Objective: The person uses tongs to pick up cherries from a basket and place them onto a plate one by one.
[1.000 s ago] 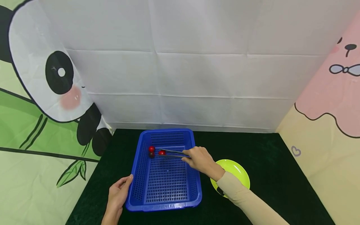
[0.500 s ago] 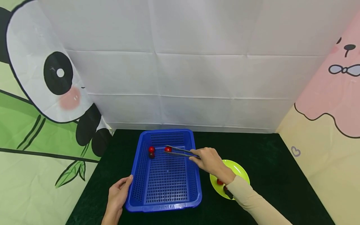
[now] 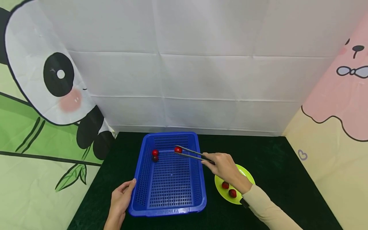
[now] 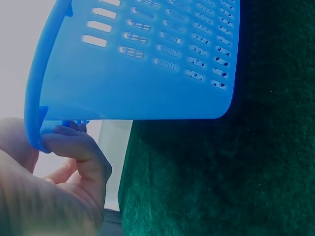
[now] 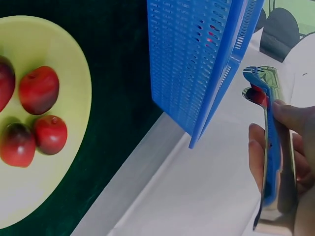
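Note:
My left hand [image 3: 120,198] grips the left rim of a blue perforated plastic basket [image 3: 168,213]; in the left wrist view its fingers curl around that rim. My right hand [image 3: 222,164] holds metal tongs [image 5: 287,191], thumb on one arm and fingers on the other. A small round red fruit [image 3: 178,149] sits between the tong tips, over the basket's right part. Two more fruits, one bright red [image 3: 155,152] and one darker [image 3: 155,158], lie together in the basket's upper left.
A yellow-green plate [image 3: 244,171] stands right of the basket, partly under my right forearm. Several dark red fruits [image 5: 39,91] lie on it. Dark green cloth [image 3: 276,179] covers the table, and a white sheet [image 3: 201,76] hangs behind it.
My right hand has moved right and slightly up with the tongs, carrying the red fruit from beside the other two toward the basket's right side. More of the plate shows. My left hand stays put.

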A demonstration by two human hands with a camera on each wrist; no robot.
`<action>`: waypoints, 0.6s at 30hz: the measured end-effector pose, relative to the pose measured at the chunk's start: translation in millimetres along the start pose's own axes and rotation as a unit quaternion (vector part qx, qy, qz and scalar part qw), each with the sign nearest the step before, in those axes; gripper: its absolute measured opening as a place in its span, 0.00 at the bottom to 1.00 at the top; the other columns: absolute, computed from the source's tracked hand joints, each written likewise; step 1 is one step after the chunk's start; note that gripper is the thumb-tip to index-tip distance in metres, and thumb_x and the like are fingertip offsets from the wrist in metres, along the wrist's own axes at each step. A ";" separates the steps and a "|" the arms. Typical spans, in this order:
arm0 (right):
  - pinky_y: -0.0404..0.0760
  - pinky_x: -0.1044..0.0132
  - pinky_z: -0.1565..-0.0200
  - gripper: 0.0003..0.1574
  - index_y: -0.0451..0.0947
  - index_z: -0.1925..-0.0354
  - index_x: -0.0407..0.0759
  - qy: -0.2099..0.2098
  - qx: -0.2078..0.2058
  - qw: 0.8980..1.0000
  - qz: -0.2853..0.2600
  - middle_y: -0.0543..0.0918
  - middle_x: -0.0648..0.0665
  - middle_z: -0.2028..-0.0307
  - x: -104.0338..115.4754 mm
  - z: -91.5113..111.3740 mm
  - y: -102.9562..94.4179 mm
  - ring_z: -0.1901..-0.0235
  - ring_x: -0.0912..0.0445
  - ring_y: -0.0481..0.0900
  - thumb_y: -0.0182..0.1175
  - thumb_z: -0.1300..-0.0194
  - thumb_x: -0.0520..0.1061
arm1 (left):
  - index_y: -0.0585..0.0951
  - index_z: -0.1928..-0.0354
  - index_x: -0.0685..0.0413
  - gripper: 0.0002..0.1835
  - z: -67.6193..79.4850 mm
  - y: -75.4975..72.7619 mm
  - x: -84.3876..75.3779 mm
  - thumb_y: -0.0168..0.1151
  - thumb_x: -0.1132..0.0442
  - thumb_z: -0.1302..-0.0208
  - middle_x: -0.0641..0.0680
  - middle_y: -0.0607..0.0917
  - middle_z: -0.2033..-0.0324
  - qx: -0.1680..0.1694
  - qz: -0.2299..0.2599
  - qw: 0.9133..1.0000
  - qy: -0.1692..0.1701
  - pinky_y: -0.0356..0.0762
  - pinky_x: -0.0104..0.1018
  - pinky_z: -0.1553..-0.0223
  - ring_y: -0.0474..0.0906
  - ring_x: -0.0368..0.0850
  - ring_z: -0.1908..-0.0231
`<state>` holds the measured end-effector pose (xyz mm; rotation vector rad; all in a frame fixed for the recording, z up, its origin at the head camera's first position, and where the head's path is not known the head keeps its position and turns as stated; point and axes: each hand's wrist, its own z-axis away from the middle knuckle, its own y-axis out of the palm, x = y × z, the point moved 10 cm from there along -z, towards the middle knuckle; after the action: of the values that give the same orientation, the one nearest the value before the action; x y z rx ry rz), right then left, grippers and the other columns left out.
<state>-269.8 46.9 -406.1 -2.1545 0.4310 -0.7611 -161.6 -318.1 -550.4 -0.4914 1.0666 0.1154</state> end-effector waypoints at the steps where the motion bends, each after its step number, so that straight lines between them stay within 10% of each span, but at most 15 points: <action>1: 0.64 0.74 0.80 0.19 0.86 0.46 0.37 -0.003 -0.004 1.000 -0.001 0.87 0.51 0.69 -0.7 1.5 -1.2 0.83 0.70 0.62 0.71 0.33 0.44 | 0.75 0.34 0.64 0.37 0.1 -0.1 0.0 0.54 0.37 0.25 0.65 0.84 0.46 0.000 0.000 1.000 0.000 0.81 0.35 0.60 0.84 0.41 0.60; 18: 0.63 0.80 0.78 0.21 0.86 0.48 0.36 -0.038 -0.082 0.996 -0.009 0.84 0.53 0.74 -11.7 34.6 -24.1 0.81 0.70 0.65 0.75 0.41 0.37 | 0.75 0.34 0.63 0.36 -0.1 -0.5 0.0 0.55 0.38 0.25 0.63 0.85 0.47 0.004 0.011 1.000 -0.003 0.81 0.36 0.61 0.84 0.41 0.61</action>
<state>-255.2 88.0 -409.2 -2.3343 0.4488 -0.6717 -161.5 -318.5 -550.3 -0.4716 1.0665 0.1305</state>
